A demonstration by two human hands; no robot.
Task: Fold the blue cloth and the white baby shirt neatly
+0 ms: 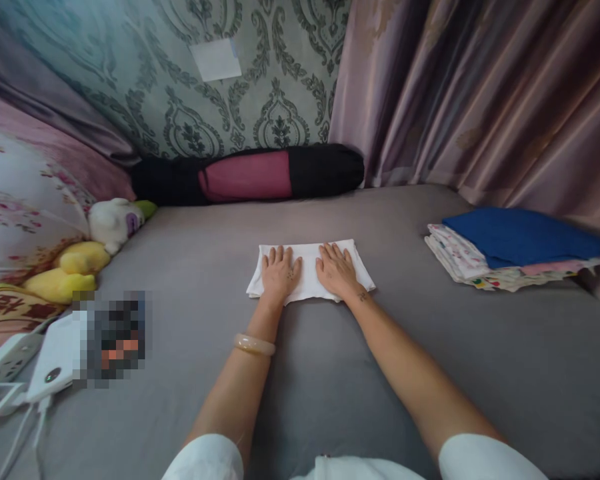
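Note:
A folded white cloth (309,270), perhaps a garment, lies flat in the middle of the grey bed sheet (200,333). On its left part rests my left hand (281,272), palm down with fingers spread. My right hand (337,269) lies flat on the right part, fingers pointing away from me. Both hands press on the cloth from above and grip nothing. A pale bangle (255,344) circles my left forearm. The parts of the cloth under my palms are hidden.
To the right sits a stack of folded fabric with a blue piece (525,237) on top. A black and maroon bolster (250,176) lies along the wall. At left are plush toys (111,223), a floral pillow (25,207), a power strip (13,360) and a white power bank (60,353) with cables.

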